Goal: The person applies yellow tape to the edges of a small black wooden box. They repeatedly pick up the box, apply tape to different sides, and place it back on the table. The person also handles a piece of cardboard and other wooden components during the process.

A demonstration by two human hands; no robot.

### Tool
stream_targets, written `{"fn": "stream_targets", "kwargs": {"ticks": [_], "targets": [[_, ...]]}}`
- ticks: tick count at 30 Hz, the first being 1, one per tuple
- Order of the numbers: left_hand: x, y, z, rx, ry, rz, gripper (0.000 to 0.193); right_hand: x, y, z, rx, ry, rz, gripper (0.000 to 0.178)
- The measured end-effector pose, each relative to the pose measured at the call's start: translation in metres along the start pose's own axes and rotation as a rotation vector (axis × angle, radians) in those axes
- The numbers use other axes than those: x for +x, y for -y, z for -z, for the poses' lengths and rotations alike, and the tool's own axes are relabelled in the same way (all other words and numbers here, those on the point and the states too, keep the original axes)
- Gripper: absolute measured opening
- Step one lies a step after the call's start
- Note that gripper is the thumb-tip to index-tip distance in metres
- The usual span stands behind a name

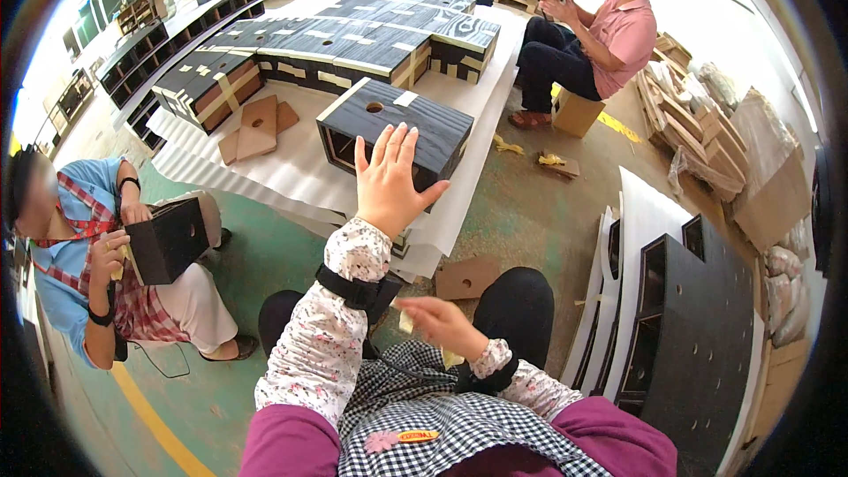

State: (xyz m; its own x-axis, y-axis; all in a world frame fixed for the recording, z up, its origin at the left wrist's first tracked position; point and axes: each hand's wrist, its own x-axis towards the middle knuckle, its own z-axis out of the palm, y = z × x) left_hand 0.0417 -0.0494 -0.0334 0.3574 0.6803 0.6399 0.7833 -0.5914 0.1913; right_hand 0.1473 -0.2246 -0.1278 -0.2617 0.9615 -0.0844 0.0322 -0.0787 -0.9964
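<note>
My left hand is open, its fingers stretched out and thumb spread to the right. It overlaps the near edge of a black wood-grain box; whether the palm touches it I cannot tell. That box has a round hole and a pale tape patch on top, and an open front side. Lower down, above my lap, my right hand is closed, slightly blurred, pointing left. A pale yellow strip of masking tape hangs at its fingertips. Another yellowish scrap shows beneath this hand.
Taped black boxes cover the white-sheeted table, with brown boards beside them. Black panels stand at right. One co-worker holds a box at left; another sits far right. A brown board lies near my knee.
</note>
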Motion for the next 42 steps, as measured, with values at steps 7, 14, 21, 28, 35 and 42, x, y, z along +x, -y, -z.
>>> {"fn": "stream_targets", "kwargs": {"ticks": [7,14,21,28,35,42], "targets": [[-0.006,0.018,0.026,-0.11,0.076,-0.093,0.064,0.002,0.016,0.053,0.204,-0.28,0.034,0.035],[-0.02,0.07,0.06,-0.198,0.173,-0.061,0.058,0.021,0.012,0.088,0.046,-0.425,0.16,0.016],[-0.036,0.057,0.022,-0.36,-0.063,0.127,0.047,0.083,0.068,0.061,-0.892,-0.577,0.688,0.023],[-0.032,0.052,0.005,-0.282,-0.215,0.088,0.049,0.108,0.053,0.083,-1.207,-0.573,0.903,0.026],[-0.036,0.051,0.001,-0.325,-0.261,0.118,0.049,0.108,0.063,0.076,-1.207,-0.549,0.9,0.024],[-0.033,0.052,0.005,-0.283,-0.241,0.089,0.049,0.122,0.066,0.093,-1.297,-0.509,0.994,0.023]]}}
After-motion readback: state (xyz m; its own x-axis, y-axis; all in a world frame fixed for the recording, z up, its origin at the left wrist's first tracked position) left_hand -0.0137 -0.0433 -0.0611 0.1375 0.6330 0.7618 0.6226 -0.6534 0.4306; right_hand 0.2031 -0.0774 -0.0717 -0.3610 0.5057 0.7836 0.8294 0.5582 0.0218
